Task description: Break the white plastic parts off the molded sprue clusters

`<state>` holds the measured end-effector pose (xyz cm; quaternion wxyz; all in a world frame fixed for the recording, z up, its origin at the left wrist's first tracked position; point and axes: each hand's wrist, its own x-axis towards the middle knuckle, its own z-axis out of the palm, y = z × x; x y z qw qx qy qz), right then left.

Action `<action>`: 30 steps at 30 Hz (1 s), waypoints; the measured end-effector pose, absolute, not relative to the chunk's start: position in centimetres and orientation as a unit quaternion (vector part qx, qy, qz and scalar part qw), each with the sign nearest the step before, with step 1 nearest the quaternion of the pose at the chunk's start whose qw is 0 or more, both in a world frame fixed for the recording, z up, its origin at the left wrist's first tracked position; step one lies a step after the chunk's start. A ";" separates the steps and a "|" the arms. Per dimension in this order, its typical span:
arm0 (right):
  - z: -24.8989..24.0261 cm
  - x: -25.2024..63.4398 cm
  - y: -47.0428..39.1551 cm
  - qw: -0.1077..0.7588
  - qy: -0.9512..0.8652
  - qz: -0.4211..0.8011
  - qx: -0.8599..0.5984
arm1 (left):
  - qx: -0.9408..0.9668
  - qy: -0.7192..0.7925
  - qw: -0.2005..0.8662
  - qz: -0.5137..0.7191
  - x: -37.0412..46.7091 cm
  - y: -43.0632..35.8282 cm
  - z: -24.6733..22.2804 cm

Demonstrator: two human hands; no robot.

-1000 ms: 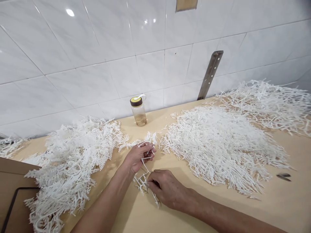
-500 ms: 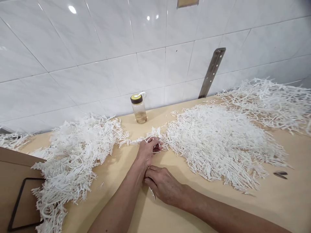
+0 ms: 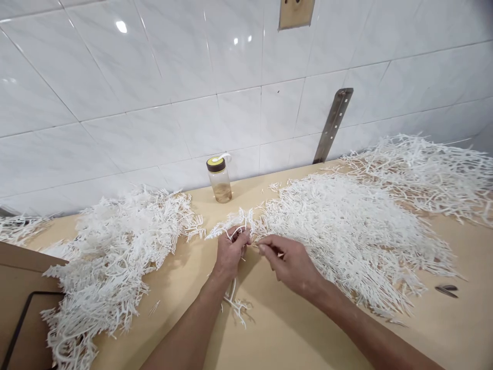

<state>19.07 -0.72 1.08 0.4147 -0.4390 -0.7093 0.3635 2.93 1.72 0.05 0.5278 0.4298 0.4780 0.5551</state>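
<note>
My left hand (image 3: 230, 251) is closed on a thin white branched plastic strand (image 3: 242, 220); its forked tips fan out above the fingers. Below that wrist a second branching white piece (image 3: 236, 304) trails over the table, and its upper end is hidden behind the hand. Just to the right, my right hand (image 3: 290, 263) makes a pinch of thumb and forefinger close to the left fingertips. What sits in that pinch is too small to make out. A heap of short white sticks (image 3: 354, 231) lies beyond the right hand.
A tangled heap of white branched pieces (image 3: 115, 257) covers the left, beside a brown box (image 3: 23, 277). Longer strands (image 3: 435, 174) pile up at far right. A bottle with a yellow-topped lid (image 3: 220, 180) and a metal strip (image 3: 333, 126) stand by the tiled wall.
My right hand has moved up and right, from beside the left wrist to near the left fingertips. A branched piece now shows below the left wrist. The view has tilted slightly up.
</note>
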 end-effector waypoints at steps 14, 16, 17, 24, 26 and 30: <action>1.2 16.6 3.1 0.446 -0.561 0.550 -0.429 | 0.370 0.445 0.590 0.562 2.0 2.3 0.4; 0.9 16.5 3.0 0.446 -0.561 0.565 -0.408 | 0.375 0.460 0.594 0.543 2.0 2.3 0.5; 0.8 16.5 2.9 0.444 -0.565 0.568 -0.401 | 0.378 0.468 0.597 0.532 2.1 2.3 0.5; -0.3 17.5 3.2 0.469 -0.595 0.490 -0.432 | 0.407 0.480 0.603 0.491 2.1 2.3 0.6; -0.6 17.8 3.2 0.474 -0.629 0.442 -0.429 | 0.405 0.485 0.600 0.491 2.2 2.3 0.6; -1.0 18.0 3.0 0.464 -0.652 0.414 -0.434 | 0.413 0.489 0.584 0.499 2.4 2.2 0.5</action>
